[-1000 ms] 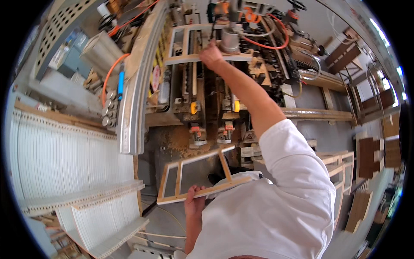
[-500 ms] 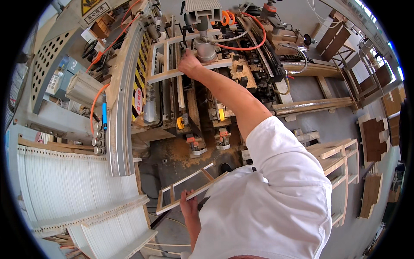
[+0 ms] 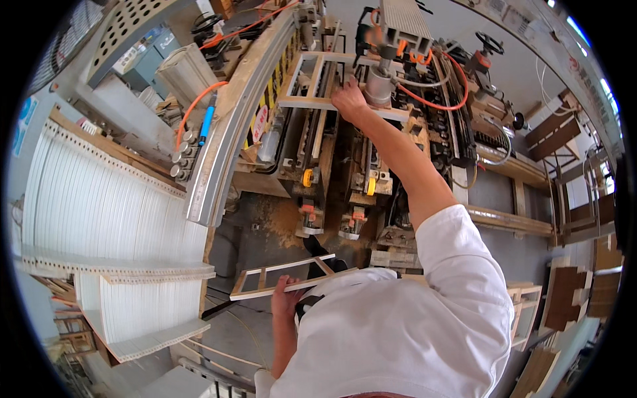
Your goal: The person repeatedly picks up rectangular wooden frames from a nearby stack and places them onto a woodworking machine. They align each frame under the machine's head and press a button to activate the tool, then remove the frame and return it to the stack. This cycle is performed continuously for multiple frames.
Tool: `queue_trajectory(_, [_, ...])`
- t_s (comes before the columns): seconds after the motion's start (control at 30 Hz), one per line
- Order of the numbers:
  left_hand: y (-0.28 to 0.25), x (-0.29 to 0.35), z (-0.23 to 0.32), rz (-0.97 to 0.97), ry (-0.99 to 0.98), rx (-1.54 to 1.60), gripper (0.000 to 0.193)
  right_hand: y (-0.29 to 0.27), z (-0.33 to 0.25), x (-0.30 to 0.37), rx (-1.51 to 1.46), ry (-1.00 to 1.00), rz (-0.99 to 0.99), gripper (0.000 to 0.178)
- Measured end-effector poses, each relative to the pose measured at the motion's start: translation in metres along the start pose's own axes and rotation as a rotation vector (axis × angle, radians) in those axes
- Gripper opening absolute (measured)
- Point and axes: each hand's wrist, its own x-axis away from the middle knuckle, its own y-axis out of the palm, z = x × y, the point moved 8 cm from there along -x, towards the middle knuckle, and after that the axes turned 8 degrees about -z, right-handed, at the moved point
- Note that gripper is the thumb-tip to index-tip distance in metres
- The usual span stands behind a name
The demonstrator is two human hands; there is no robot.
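Observation:
At lower centre my left hand (image 3: 284,298) is closed round the near edge of a small wooden frame (image 3: 263,277) with white edges and crossbars, held tilted beside my body. My right arm stretches forward to the machine (image 3: 398,179). There my right hand (image 3: 349,99) is closed on the near rail of a second wooden frame (image 3: 302,102), which lies across the machine's bed; its fingertips are partly hidden. Just right of that hand a metal cylinder (image 3: 379,87) stands over the same frame, beneath a grey ribbed beam (image 3: 406,28).
Stacked white strips (image 3: 113,179) fill the left side, beside a long metal rail (image 3: 229,152). An orange-red hose (image 3: 458,99) loops right of the cylinder. Sawdust (image 3: 275,215) covers the floor below the machine. More wooden frames (image 3: 524,305) stand at the right.
The view has swung, so the machine appears farther right. The frame in my left hand lies flatter than before. My right hand keeps its place on the other frame beside the cylinder.

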Motion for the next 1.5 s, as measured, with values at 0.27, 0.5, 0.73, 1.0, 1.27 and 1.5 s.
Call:
queue_trajectory(0.27, [0.014, 0.027, 0.022, 0.006, 0.186, -0.191, 0.028, -0.004, -0.001, -0.001, -0.054, 0.007, 0.048, 0.024])
queue_trajectory(0.5, [0.040, 0.119, 0.074, 0.155, 0.442, -0.465, 0.031, 0.004, -0.002, -0.001, -0.043, 0.049, 0.015, 0.023])
queue_trajectory(0.73, [0.008, 0.275, 0.197, 0.216, 0.848, -1.174, 0.031, 0.009, 0.010, 0.001, -0.065, 0.230, 0.128, 0.026])
queue_trajectory(1.0, [-0.057, 0.494, 0.298, 1.129, 1.366, -0.662, 0.040, -0.081, -0.086, 0.109, -1.001, -0.104, 0.804, 0.026])
queue_trajectory(1.27, [-0.263, 0.533, 0.465, 0.518, 1.253, -0.147, 0.044, -0.079, -0.312, 0.262, -1.467, -0.398, 0.319, 0.022])
queue_trajectory(1.5, [-0.347, 0.483, 0.612, 0.435, 1.217, 0.015, 0.039, -0.039, -0.437, 0.317, -1.303, -0.424, -0.133, 0.030])
